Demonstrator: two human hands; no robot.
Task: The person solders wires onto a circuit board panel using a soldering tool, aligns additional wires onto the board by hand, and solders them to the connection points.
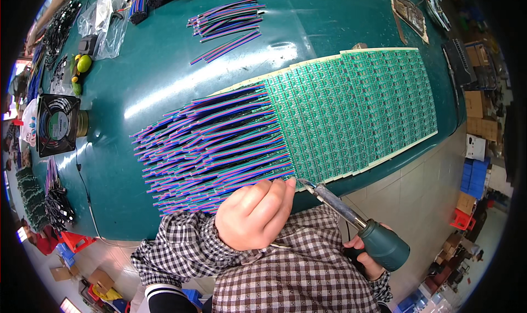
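Note:
My right hand (372, 264) is wrapped round the green handle of a soldering iron (343, 207), partly hidden behind it. The iron's tip points up and left, close to the near edge of a sheet of green circuit boards (351, 115). My left hand (253, 215) is closed in a pinch, its fingertips beside the iron's tip at the boards' near left corner. Whatever lies between those fingers is hidden. Rows of flat multicoloured wires (214, 148) run leftward from the boards' left side, and the nearest pass behind my left hand.
Loose wires (228, 22) lie at the far side of the green table (153, 88). A black fan (57, 123) stands at the left with a cable. Plastic bags (107, 25) and wire bundles (140, 6) sit far left, a stained pad (409, 17) far right. Boxes (482, 127) stand beyond the right edge.

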